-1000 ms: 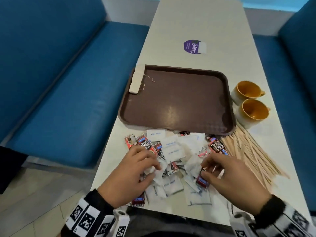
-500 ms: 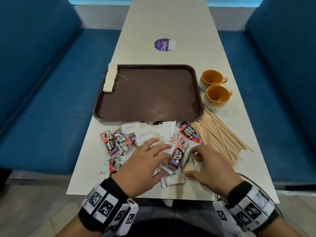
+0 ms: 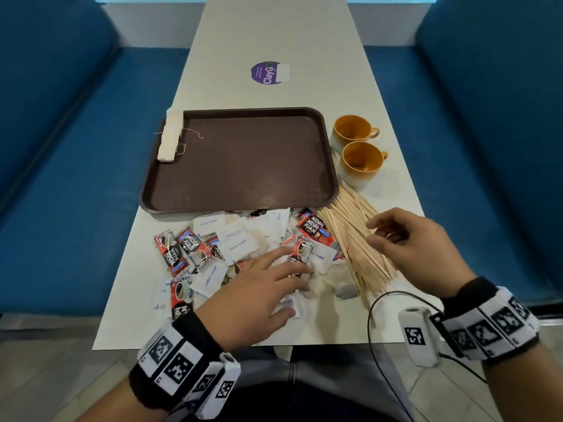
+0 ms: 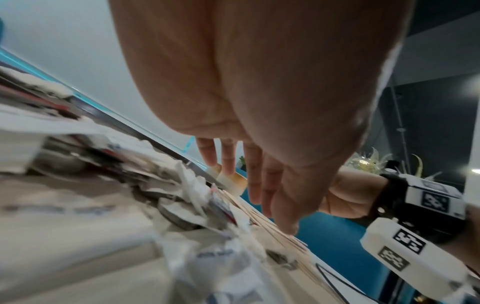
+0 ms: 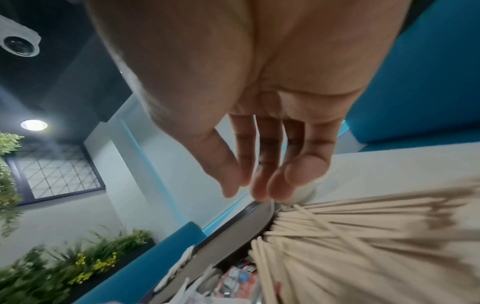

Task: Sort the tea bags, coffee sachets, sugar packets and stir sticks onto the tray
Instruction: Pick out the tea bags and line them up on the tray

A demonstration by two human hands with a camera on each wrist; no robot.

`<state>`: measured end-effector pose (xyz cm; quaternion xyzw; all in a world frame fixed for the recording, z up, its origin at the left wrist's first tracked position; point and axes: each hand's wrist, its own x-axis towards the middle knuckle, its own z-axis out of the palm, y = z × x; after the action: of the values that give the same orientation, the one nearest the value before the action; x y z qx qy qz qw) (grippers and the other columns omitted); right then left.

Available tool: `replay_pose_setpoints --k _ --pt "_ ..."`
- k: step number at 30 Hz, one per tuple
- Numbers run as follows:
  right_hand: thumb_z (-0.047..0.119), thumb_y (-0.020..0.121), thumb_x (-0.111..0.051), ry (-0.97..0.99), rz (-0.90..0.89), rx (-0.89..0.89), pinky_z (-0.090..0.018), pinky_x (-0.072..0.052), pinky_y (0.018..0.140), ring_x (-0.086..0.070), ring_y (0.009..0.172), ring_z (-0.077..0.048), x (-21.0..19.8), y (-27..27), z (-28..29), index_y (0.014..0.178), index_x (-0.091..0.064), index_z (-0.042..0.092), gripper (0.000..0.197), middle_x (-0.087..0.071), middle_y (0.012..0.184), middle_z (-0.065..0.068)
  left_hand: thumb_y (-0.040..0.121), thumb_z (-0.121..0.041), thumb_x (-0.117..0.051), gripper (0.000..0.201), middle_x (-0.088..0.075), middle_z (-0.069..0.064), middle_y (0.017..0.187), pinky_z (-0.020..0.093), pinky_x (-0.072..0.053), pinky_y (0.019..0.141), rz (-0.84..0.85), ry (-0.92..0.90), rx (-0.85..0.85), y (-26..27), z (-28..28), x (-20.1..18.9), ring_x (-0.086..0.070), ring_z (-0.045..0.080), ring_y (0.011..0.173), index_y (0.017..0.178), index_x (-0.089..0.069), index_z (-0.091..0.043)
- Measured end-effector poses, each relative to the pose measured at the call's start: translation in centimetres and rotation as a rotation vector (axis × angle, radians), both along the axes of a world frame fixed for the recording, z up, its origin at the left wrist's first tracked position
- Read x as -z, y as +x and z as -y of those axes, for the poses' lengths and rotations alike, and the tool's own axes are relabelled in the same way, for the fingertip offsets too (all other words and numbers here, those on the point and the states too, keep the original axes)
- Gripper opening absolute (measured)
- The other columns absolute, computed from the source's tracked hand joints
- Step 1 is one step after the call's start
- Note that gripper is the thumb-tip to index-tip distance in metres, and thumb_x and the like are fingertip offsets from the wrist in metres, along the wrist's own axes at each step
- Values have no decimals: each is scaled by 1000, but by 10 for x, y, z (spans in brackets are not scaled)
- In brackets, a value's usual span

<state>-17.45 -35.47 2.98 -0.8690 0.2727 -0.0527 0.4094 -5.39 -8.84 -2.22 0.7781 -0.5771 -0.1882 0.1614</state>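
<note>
Stir sticks (image 3: 353, 236) lying fanned on the worktop (image 3: 283, 35), just right of the mixed packets (image 3: 240, 242). Right hand (image 3: 414, 245) above them, loose and holding nothing. Left hand (image 3: 259, 293) flat on the packets, fingers straight. Best to scoop many sticks together, gently. Brown tray (image 3: 327, 147) with only tea bags (image 3: 171, 136) at its left rim. Two cups (image 3: 359, 156) with nothing inside.

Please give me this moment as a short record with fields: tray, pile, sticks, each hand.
tray: brown tray, only a row of tea bags on its far-left edge
pile: coffee sachets and sugar packets mixed on the table
sticks: stir sticks fanned beside the tray
left hand: flat on the pile
right hand: above the sticks, empty
</note>
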Motion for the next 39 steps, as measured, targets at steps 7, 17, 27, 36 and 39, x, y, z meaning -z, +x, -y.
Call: replay_pose_setpoints --k 7,17,27,36,39 --pt "23 84 -82 -98 -264 -133 -10 -42 63 -60 73 -2 22 -15 6 86 -71 31 13 -69 82 12 98 -41 -60 57 -25 -17 166 42 -10 124 47 128 213 -20 48 -7 3 19 158 151 -42 -35" --pt "16 82 -78 -135 -191 -47 -21 -50 72 -60 79 -4 41 -12 13 85 -67 33 21 -63 85 11 100 -59 -46 71 -13 -9 170 46 4 125 195 258 277 -39 91 8 9 30 158 160 -26 -26" --pt "99 43 -63 -353 -473 -106 -46 -33 119 -24 145 -23 50 -25 28 160 -8 18 152 -27 159 -3 101 -62 -39 77 4 -13 171 44 5 125 192 259 196 -27 101 2 19 22 156 164 -11 -27" --pt "70 74 -74 -413 -430 -38 -44 -34 115 -29 139 -27 61 -13 23 161 -13 14 120 -32 153 -5 99 -60 -46 73 11 -19 169 38 11 121 164 252 64 -15 66 -5 23 19 155 160 -12 -41" --pt "57 83 -73 -406 -417 -17 -44 -35 114 -31 136 -29 59 -6 30 160 -18 13 104 -35 149 -7 98 -63 -45 74 12 -16 170 39 13 122 193 268 48 -13 67 -3 23 20 155 160 -12 -42"
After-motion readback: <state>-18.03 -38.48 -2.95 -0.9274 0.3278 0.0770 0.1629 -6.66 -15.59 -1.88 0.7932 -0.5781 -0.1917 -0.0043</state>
